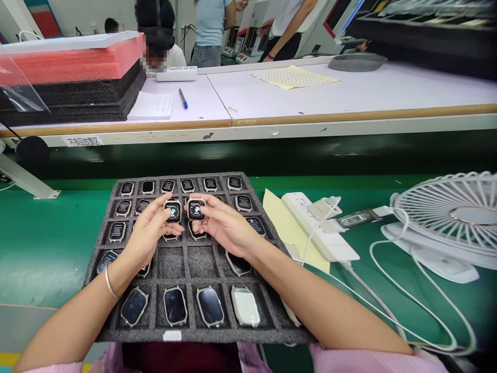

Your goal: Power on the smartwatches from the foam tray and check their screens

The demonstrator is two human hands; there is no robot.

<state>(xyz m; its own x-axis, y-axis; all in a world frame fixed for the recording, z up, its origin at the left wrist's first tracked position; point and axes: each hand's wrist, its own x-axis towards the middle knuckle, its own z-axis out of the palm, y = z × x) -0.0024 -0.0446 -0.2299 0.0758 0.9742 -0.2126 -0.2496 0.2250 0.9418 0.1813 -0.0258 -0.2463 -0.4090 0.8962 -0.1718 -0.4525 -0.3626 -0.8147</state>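
Note:
My left hand grips a smartwatch body without a strap, thumb on its lit screen. Close beside it, my right hand pinches a second smartwatch body, its screen also lit. Both are held above a dark grey foam tray divided into square compartments. Several more watch bodies lie in the tray, many showing small text. In the front row, dark-screened watches lie beside one showing a pale face. Two compartments just below my hands hold no watch. My wrists and fingers hide parts of some others.
Right of the tray lie a white power strip with plugs, yellow paper, loose white cables and a white fan. A raised shelf behind carries foam stacks, a pen and paper. Other people are beyond it.

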